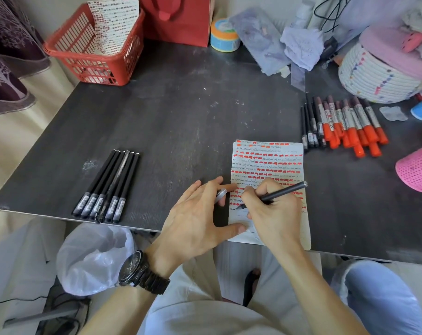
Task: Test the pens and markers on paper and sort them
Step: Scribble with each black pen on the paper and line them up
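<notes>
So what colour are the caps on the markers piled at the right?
Orange-red caps, on white-labelled markers; the head view shows them best.

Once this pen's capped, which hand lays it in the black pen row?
Left hand, probably: it pinches the cap, and the black pen row lies on its side; the right hand, gripping the pen, would reach across.
</notes>
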`<state>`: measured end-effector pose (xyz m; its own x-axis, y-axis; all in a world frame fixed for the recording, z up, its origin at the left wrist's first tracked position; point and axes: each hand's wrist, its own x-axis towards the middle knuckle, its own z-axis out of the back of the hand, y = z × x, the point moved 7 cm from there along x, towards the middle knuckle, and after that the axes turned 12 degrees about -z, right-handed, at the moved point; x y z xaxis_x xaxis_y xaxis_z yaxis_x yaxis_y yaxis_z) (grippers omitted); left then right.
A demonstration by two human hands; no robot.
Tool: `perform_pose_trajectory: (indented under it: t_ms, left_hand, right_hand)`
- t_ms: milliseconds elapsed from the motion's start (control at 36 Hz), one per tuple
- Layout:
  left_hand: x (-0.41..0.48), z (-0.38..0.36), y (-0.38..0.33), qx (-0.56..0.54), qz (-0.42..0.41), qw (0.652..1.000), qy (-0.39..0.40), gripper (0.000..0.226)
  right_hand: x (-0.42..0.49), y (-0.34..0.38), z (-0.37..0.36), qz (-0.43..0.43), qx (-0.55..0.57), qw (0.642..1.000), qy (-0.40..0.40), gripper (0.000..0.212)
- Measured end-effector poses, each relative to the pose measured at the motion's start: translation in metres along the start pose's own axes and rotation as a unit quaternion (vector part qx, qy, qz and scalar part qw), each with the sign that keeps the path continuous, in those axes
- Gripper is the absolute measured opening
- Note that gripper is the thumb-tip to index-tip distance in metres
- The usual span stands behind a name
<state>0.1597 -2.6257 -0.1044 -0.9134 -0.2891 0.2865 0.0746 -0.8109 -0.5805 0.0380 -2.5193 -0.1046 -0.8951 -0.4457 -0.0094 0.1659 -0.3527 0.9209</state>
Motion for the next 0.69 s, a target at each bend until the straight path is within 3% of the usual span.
perform_pose_trajectory:
  t_ms: [222,417,500,583,667,694]
  left_hand:
    - [0.000,0.000,0.001,0.008,0.002,1.000,0.009,0.071]
    - [-0.002,-0.001,0.002,-0.001,0.015,1.000,0.017,0.067]
    - [-0.003,-0.002,0.002,-0.005,0.026,0.999,0.036,0.056]
    - [-0.004,0.000,0.001,-0.010,0.035,0.999,0.040,0.042]
    - [-0.006,0.006,0.004,-0.091,0.062,0.994,0.001,0.008]
    - [-0.007,0.008,0.006,-0.137,0.082,0.987,-0.010,0.015]
  right_hand:
    - [0.001,-0.003,0.001,-0.015,0.012,1.000,-0.008,0.032]
    - [0.008,-0.004,0.014,-0.094,0.139,0.986,-0.026,0.042]
    - [0.008,-0.006,0.013,-0.150,0.199,0.968,0.017,0.039]
    - [0.008,-0.004,0.011,-0.200,0.308,0.927,0.084,0.026]
    - [0.006,0.000,0.015,-0.215,0.362,0.899,0.123,0.021]
    - [0.005,0.001,0.018,-0.216,0.365,0.897,0.126,0.020]
